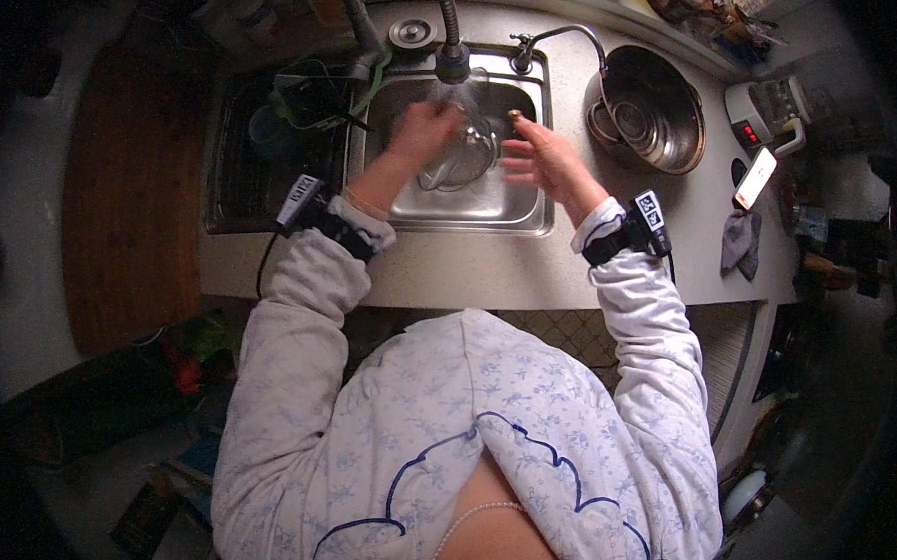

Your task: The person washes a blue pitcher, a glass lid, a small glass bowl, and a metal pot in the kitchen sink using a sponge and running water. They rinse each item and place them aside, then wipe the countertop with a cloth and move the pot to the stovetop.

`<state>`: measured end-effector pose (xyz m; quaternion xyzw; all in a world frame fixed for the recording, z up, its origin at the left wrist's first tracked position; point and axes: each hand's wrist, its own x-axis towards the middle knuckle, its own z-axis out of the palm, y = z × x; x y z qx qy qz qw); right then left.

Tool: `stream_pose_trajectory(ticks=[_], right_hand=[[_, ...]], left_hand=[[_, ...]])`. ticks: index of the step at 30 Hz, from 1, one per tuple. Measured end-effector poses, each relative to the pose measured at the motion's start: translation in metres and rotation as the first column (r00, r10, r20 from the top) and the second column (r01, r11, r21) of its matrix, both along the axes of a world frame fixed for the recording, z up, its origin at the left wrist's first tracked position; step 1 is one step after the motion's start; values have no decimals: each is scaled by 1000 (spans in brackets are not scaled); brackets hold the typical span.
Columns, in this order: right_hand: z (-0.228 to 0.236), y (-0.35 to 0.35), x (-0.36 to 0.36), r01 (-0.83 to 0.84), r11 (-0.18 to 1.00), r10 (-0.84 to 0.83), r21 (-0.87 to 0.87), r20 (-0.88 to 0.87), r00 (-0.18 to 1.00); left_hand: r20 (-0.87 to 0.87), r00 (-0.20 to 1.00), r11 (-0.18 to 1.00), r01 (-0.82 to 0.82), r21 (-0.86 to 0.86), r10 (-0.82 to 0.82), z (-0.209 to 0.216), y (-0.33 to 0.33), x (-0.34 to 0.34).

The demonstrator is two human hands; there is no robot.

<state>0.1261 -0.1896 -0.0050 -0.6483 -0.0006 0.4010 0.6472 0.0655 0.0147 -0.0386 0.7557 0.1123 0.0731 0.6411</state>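
Note:
My left hand [424, 136] is in the stream of water under the faucet head [452, 64], over the metal sink [471, 215]. Motion smears its fingers, so whether they hold anything cannot be made out. To its right, my right hand [552, 163] hovers over the sink's right side, fingers spread. A small brownish spot shows at the tip of its thumb; what it is stays unclear. Below and between both hands, a round, see-through or mesh-like vessel [456, 168] rests in the basin, its outline broken up by water and glare.
Right of the sink stands a large metal pot [674, 120], beside a thin curved tap [570, 32]. A phone [755, 178], a grey cloth [740, 244] and a white appliance [761, 111] lie farther right. A dark rack basin [274, 177] and wooden board [124, 194] occupy the left.

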Motion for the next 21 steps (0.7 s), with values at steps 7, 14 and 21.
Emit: stream_pose_trajectory(ticks=[7, 14, 21], right_hand=[[3, 12, -15, 277, 938, -281, 208, -10, 960], [-45, -34, 28, 297, 896, -255, 331, -165, 953], [-96, 38, 44, 454, 726, -237, 516, -432, 870]], left_hand=[[153, 952, 759, 108, 642, -264, 8, -97, -32], [-132, 918, 296, 253, 921, -374, -34, 15, -63], [-187, 777, 567, -580, -585, 601, 19, 143, -60]])
